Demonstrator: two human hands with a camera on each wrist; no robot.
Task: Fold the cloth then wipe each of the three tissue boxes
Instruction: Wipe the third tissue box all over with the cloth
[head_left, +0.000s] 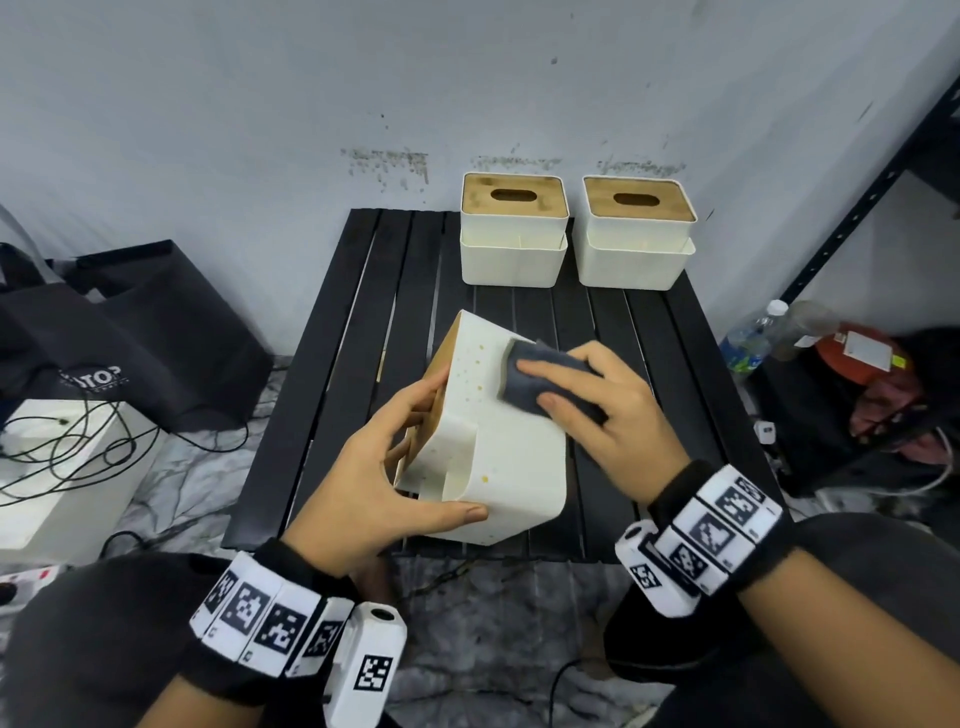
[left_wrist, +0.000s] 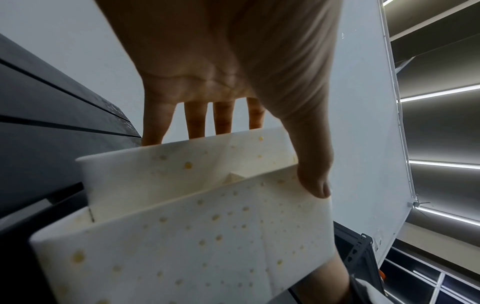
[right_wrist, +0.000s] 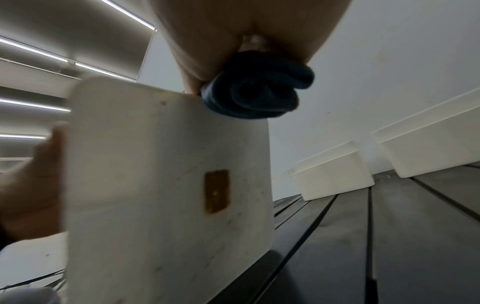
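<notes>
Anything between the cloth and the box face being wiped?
Nothing visible. The right hand presses the folded cloth straight onto the tilted tissue box, which the left hand grips at its near edge, away from the cloth.

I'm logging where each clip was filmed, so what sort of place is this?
Probably a makeshift indoor work or storage corner, not a kitchen. A low black slatted table stands against a scuffed white wall, with a metal shelving rack beside it and loose cables and a black bag on the floor.
</notes>
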